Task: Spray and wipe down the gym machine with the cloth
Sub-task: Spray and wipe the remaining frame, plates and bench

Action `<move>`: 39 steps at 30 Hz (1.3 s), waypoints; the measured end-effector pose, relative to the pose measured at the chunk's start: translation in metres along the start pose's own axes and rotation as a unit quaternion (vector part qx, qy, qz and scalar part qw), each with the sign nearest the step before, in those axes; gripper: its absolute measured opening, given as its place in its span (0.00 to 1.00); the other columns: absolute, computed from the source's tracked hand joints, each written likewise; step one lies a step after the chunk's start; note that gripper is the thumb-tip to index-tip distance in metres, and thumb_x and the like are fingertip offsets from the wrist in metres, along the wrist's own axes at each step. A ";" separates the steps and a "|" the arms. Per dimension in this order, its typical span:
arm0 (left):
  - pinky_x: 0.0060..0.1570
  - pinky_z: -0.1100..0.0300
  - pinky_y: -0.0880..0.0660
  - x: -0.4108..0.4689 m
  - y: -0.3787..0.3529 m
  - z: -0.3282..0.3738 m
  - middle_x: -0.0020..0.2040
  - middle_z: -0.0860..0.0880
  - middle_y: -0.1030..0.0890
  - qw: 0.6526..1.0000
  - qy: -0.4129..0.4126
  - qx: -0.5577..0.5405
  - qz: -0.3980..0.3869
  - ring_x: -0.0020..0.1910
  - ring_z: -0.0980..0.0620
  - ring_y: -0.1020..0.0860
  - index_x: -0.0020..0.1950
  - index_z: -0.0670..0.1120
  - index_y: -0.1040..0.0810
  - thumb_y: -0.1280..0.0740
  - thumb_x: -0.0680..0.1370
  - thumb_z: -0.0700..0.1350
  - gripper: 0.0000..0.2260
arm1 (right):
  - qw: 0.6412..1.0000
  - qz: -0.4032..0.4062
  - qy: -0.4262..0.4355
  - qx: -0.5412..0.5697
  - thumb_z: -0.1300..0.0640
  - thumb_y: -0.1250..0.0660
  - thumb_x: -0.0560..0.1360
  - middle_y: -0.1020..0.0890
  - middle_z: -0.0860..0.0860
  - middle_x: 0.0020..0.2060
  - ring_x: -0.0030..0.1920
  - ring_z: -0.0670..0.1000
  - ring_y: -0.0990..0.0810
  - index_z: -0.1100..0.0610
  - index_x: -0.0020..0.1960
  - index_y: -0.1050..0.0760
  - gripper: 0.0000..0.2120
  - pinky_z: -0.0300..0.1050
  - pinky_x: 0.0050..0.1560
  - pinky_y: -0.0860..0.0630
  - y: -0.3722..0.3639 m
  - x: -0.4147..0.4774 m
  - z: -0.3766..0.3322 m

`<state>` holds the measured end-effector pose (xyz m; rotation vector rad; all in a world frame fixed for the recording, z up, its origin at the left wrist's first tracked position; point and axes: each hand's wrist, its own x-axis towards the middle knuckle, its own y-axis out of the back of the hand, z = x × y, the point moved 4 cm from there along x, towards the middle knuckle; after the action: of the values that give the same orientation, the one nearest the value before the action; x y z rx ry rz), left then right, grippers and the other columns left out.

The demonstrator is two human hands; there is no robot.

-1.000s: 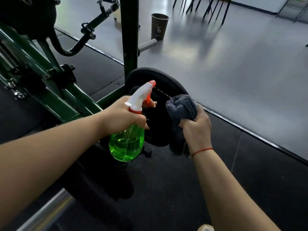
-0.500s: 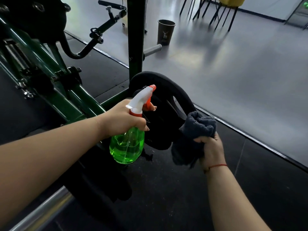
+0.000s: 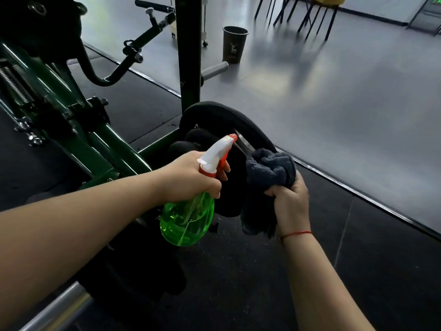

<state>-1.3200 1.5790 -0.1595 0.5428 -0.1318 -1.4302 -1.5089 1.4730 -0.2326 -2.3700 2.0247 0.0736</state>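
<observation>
My left hand (image 3: 191,175) grips a green spray bottle (image 3: 187,218) by its neck, a finger on the orange trigger, white nozzle aimed at the black weight plate (image 3: 214,115) of the dark green gym machine (image 3: 78,139). My right hand (image 3: 291,199) holds a bunched dark grey cloth (image 3: 269,170) against the plate's right rim, part of the cloth hanging down below my fist.
A green upright post (image 3: 188,51) rises just behind the plate, with a steel peg (image 3: 214,70) sticking out. A dark paper cup (image 3: 233,44) stands on the grey floor behind. Chair legs (image 3: 310,15) are far back. A chrome bar (image 3: 55,306) crosses the lower left. Black rubber matting (image 3: 262,283) lies underfoot.
My right hand and the cloth slid down the plate's right edge, then came back up a little along the rim. The left hand kept the bottle in nearly the same place.
</observation>
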 end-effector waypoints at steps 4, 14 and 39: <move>0.43 0.53 0.21 0.005 -0.003 -0.005 0.41 0.46 0.15 1.000 0.008 -0.007 -0.002 0.40 0.50 0.18 0.46 0.46 0.16 0.25 0.63 0.38 0.12 | 0.994 -0.049 0.085 -0.048 0.64 0.33 0.56 0.17 0.51 0.57 0.62 0.56 0.21 0.50 0.58 0.21 0.30 0.59 0.63 0.25 -0.018 0.002 -0.019; 0.45 0.51 0.22 0.008 -0.018 -0.010 0.44 0.41 0.15 0.999 0.023 0.006 -0.046 0.41 0.49 0.20 0.49 0.44 0.18 0.27 0.66 0.35 0.13 | 0.959 0.041 0.003 0.281 0.75 0.43 0.67 0.20 0.57 0.48 0.45 0.53 0.18 0.61 0.62 0.27 0.26 0.44 0.43 0.20 0.067 0.018 -0.030; 0.37 0.56 0.25 0.019 -0.002 -0.014 0.33 0.46 0.19 0.996 0.041 0.001 0.080 0.34 0.50 0.22 0.42 0.42 0.20 0.24 0.66 0.37 0.08 | 0.743 0.054 0.432 -0.508 0.60 0.37 0.76 0.32 0.52 0.75 0.74 0.60 0.37 0.42 0.71 0.27 0.26 0.68 0.69 0.39 -0.022 -0.004 -0.010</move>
<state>-1.3131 1.5648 -0.1772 0.5787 -0.1097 -1.2503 -1.4879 1.4803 -0.2223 -3.3275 3.1471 0.1208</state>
